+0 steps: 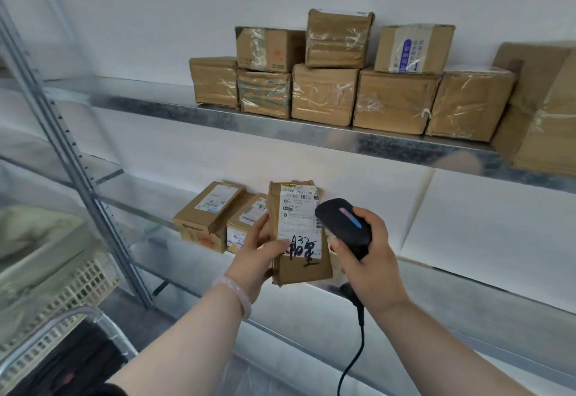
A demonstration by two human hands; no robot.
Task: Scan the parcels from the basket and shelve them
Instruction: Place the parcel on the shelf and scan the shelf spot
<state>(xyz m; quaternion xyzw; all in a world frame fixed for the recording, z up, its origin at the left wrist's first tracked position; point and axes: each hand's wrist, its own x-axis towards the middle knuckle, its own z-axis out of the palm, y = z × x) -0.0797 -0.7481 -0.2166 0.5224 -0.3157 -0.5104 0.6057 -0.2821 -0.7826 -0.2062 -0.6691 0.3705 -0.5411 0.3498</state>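
Between the two metal shelves of the rack in front of me, I hold a flat brown parcel [304, 268] upright in my left hand [258, 258]. My thumb presses across its front, on the lower part of its white label [299, 211]. My other fingers curl round its left side and behind it, so that hand is clamped on the carton. Black handwriting runs across the bottom of the label, just beside my thumb. A pale bracelet [234, 295] sits on that wrist.

My right hand [372, 261] wraps round the grip of a black scanner [344, 222], fingers closed on it. Its head, with a red and blue lit strip on top, points left at the label's right edge. From this view it overlaps that edge, though I cannot tell whether it touches. Its black cable [355, 355] hangs down from the grip beside my right forearm.

Behind the carton I hold, the lower shelf [442, 289] carries two more parcels [208, 211], side by side near the white wall and to the left. The upper shelf [249, 123] carries a row of taped brown boxes [324, 96], with three more stacked on the row. At far left, beyond the rack's grey upright [78, 171], a pale lattice basket [84, 283] stands low and blurred.
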